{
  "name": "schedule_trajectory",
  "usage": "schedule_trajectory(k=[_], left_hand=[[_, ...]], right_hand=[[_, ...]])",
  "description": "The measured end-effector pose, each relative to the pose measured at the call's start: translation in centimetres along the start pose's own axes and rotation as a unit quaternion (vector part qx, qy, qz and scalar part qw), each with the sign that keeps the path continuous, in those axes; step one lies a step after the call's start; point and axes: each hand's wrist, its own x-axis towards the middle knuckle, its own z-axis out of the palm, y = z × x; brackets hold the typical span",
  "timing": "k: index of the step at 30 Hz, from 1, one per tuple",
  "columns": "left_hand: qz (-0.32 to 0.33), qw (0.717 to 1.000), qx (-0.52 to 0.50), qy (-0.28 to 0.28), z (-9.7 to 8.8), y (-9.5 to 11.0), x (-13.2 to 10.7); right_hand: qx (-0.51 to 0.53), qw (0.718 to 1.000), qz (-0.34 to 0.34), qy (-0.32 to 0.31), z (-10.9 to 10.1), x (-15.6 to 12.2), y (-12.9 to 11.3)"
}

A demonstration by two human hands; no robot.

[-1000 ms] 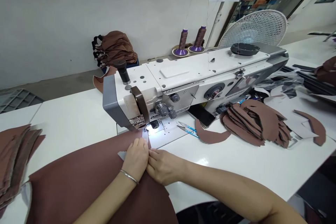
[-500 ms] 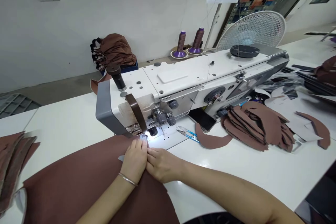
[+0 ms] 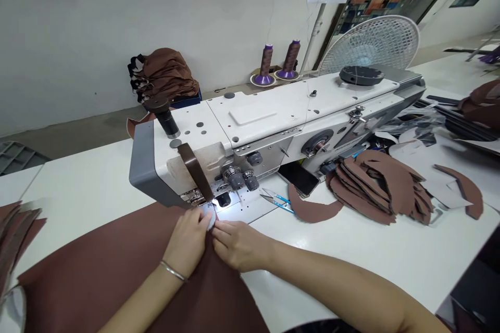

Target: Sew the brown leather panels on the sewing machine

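Note:
A large brown leather-like sheet (image 3: pixel 105 265) spreads over the table and runs up to the needle area of a white sewing machine (image 3: pixel 269 114). My left hand (image 3: pixel 187 239), with a bracelet at the wrist, is closed on the sheet just in front of the needle. Between thumb and fingers a pale patch (image 3: pixel 211 218) shows, apparently the sheet's turned-up underside. Close beside it, my right hand (image 3: pixel 240 244) pinches the sheet's edge, its fingertips almost touching the left thumb. The machine's lamp lights this spot. What lies under the fingers is hidden.
Blue-handled thread snips (image 3: pixel 279 202) and a curved brown piece (image 3: pixel 312 205) lie right of the needle. Beyond are a phone (image 3: pixel 299 178) and a pile of brown pieces (image 3: pixel 375 187). More cut pieces (image 3: pixel 17 239) lie at left. Two thread cones (image 3: pixel 265 65) stand behind.
My left hand has shifted left and back from the needle, and the pale patch now shows between my hands. My right hand keeps its pinch. The view has moved slightly.

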Motion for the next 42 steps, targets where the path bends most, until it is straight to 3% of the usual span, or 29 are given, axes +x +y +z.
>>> schedule_trajectory(k=[6, 14, 21, 35, 42], left_hand=[[0.100, 0.990, -0.062, 0.081, 1.1, -3.6, -0.6], [0.199, 0.965, 0.009, 0.170, 1.5, -4.6, -0.3], [0.212, 0.970, 0.032, 0.111, 1.8, -5.6, 0.0], [0.217, 0.973, 0.049, 0.069, 0.5, -4.3, 1.1], [0.152, 0.987, 0.050, -0.008, 1.1, -2.9, 1.0]], right_hand=[[-0.006, 1.000, 0.002, -0.001, -0.1, -0.5, -0.2], [-0.020, 0.999, 0.010, 0.037, -0.1, -0.7, -0.7], [-0.024, 0.999, 0.011, 0.030, 0.0, -0.6, -0.6], [-0.043, 0.998, 0.024, 0.049, 0.7, -0.2, -0.5], [-0.047, 0.997, 0.037, 0.046, 0.9, -0.1, -0.6]])
